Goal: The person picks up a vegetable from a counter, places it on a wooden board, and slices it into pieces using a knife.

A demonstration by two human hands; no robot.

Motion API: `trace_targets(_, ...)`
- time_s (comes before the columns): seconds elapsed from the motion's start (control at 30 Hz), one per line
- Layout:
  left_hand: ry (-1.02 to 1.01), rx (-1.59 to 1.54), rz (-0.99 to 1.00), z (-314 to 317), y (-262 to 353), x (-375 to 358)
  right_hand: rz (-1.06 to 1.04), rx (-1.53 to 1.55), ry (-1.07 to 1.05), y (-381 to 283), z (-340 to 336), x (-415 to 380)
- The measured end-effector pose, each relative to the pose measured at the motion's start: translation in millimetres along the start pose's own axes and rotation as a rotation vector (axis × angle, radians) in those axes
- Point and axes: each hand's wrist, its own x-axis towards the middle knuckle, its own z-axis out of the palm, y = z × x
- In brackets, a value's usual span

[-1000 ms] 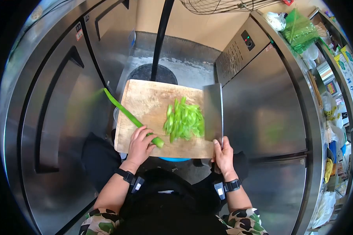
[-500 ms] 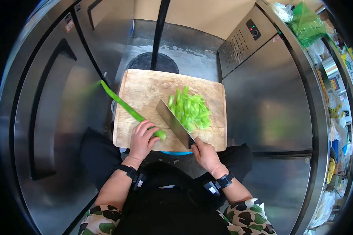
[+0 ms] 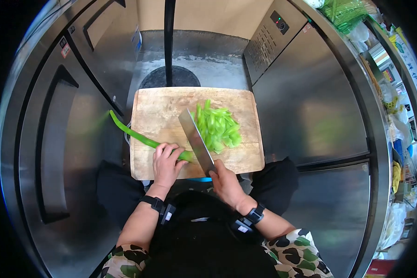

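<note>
My left hand (image 3: 166,164) presses a long, curved green stalk, which looks like celery (image 3: 136,135), onto the wooden cutting board (image 3: 155,106). The stalk's thin end sticks out past the board's left edge. In my right hand (image 3: 228,185) is the handle of a cleaver (image 3: 197,141), its wide blade standing slantwise at the thick end of the stalk. Whether the edge touches the stalk is hard to see. Just right of the blade lies a heap of light green cut slices (image 3: 220,129).
Stainless steel cabinets flank the board, one on the left (image 3: 78,153) and one on the right (image 3: 315,106). Behind the board are a black round lid (image 3: 185,78) and an upright black pole (image 3: 169,41). Bags and packages crowd a shelf at far right.
The cleaver has moved left relative to the stalk, to its thick end. The stalk's thin end has swung lower. The whole view has shifted a little.
</note>
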Motion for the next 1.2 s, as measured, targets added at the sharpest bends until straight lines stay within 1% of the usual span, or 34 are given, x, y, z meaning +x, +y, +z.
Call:
trace_targets(0.03,0.008,0.000,-0.002,2,0,0,0.022,0.049,0.007,2,6,-3)
trace_targets(0.17,0.030,0.000,-0.002,4,0,0,-0.009,0.048,0.080,5,29,-14)
trace_targets(0.37,0.034,-0.012,0.000,3,-2,-1,0.063,0.002,0.199,12,51,-14)
trace_targets(0.47,0.043,-0.017,-0.011,3,-2,-2,0.297,0.216,0.142,-20,41,-13)
trace_targets(0.77,0.052,-0.034,-0.043,3,0,-3,0.305,0.200,0.159,-21,54,-12)
trace_targets(0.97,0.058,-0.038,-0.048,5,-1,-5,0.257,0.135,0.149,-18,55,-11)
trace_targets(1.07,0.068,-0.027,-0.045,6,-2,-5,0.175,0.014,0.131,-2,57,-10)
trace_targets(1.17,0.075,-0.021,-0.054,10,-4,-6,0.184,-0.011,0.085,2,56,-5)
trace_targets(1.2,0.078,-0.018,-0.059,11,-5,-7,0.151,-0.041,0.078,3,55,-4)
